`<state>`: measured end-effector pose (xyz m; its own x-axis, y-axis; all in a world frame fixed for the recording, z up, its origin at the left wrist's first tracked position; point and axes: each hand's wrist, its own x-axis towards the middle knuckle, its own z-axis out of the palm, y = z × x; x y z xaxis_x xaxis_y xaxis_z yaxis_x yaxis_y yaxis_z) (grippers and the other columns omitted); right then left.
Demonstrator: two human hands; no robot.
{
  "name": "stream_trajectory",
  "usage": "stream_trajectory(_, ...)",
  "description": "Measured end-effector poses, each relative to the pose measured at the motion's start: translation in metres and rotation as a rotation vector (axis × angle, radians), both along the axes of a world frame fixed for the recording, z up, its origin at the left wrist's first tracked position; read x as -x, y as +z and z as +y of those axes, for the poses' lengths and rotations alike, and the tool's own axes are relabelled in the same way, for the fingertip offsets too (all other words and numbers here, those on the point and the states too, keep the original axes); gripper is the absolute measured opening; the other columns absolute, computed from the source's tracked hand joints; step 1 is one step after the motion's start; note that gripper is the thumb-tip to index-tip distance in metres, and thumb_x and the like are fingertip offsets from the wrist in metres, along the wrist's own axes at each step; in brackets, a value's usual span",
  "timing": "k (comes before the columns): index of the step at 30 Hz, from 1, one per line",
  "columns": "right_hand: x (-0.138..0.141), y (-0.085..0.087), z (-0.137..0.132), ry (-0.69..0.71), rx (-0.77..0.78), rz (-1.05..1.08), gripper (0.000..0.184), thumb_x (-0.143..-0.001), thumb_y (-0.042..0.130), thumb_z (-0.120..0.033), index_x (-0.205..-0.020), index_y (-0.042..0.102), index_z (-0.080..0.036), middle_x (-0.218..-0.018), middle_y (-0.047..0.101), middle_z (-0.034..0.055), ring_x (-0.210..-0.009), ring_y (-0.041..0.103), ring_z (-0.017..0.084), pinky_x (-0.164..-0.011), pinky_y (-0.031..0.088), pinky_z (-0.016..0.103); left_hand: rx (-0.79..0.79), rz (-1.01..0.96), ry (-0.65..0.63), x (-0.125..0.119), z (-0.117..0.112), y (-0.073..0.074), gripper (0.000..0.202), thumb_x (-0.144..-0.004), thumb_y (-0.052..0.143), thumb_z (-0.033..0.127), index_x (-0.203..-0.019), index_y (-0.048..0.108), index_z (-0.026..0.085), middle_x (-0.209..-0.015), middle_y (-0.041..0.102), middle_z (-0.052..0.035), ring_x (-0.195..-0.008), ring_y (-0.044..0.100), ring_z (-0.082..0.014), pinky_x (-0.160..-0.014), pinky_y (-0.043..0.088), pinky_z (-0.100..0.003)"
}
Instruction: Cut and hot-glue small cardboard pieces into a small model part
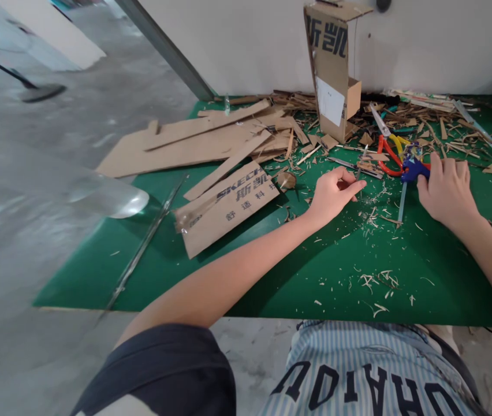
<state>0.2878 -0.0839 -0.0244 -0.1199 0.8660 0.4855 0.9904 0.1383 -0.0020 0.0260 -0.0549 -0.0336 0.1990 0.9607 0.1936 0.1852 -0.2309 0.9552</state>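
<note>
My left hand (332,193) is closed in a pinch over the green table, with a thin, pointed sliver (362,162) rising from between thumb and fingers. To its right, my right hand (447,188) is wrapped round the handle of a blue hot glue gun (414,170). A pale glue stick (402,202) sticks out of the gun toward me. Just behind the hands lie red-handled scissors (387,159) with a yellow handle (397,143) beside them. A utility knife (361,167) appears to lie behind my left fingertips. Small shavings are scattered between both hands.
A tall cardboard structure (330,75) stands near the wall. Cardboard sheets and strips (185,144) cover the back left, with a printed cardboard piece (233,208) in front. A clear plastic strip (148,234) crosses the left side. Cardboard scraps (445,130) pile along the back.
</note>
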Motion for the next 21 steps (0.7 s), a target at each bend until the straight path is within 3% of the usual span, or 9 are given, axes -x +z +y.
stream_trajectory(5,-0.005,0.002,0.005,0.027,-0.008,0.039,0.054,-0.1,0.04,-0.033,-0.145,0.046,-0.004,-0.131,0.057,0.0294,-0.124,0.052,0.045,-0.101,0.043,0.066,-0.008,0.025,-0.009,0.0,-0.002,0.001,0.031,-0.084,0.073,0.026,-0.067,0.047,0.021,-0.071,0.061,0.002,-0.052,0.063,-0.0093,-0.054,0.05,-0.025)
stream_trajectory(7,0.001,0.015,-0.002,0.083,-0.053,0.043,0.051,-0.099,0.043,-0.032,-0.144,0.048,-0.007,-0.132,0.058,0.0266,-0.126,0.052,0.043,-0.105,0.042,0.065,-0.021,0.038,-0.021,0.001,-0.003,0.002,0.031,-0.084,0.074,0.029,-0.068,0.048,0.021,-0.072,0.062,0.0024,-0.053,0.064,-0.0094,-0.055,0.05,-0.025)
stream_trajectory(11,0.026,0.045,-0.026,0.332,-0.097,-0.021,0.054,-0.094,0.055,-0.032,-0.144,0.048,-0.011,-0.13,0.059,0.0216,-0.125,0.055,0.04,-0.11,0.043,0.059,-0.013,0.068,-0.032,0.0,-0.006,0.005,0.033,-0.084,0.074,0.031,-0.068,0.047,0.021,-0.07,0.061,0.004,-0.052,0.063,-0.0087,-0.053,0.048,-0.024)
stream_trajectory(14,0.046,0.058,-0.036,0.389,-0.062,-0.073,0.053,-0.091,0.058,-0.024,-0.142,0.048,-0.016,-0.13,0.062,0.0199,-0.126,0.054,0.042,-0.109,0.043,0.062,-0.03,0.089,-0.027,0.0,-0.006,0.007,0.033,-0.083,0.075,0.031,-0.066,0.048,0.021,-0.065,0.059,0.0053,-0.049,0.061,-0.0083,-0.053,0.047,-0.025)
stream_trajectory(21,0.076,0.046,-0.005,0.393,-0.131,-0.033,0.041,-0.09,0.055,-0.018,-0.131,0.055,-0.018,-0.124,0.063,0.0164,-0.119,0.058,0.038,-0.111,0.04,0.067,0.025,0.04,-0.071,0.0,-0.002,0.002,0.029,-0.08,0.074,0.031,-0.067,0.051,0.021,-0.058,0.059,0.006,-0.047,0.063,-0.0092,-0.05,0.043,-0.024)
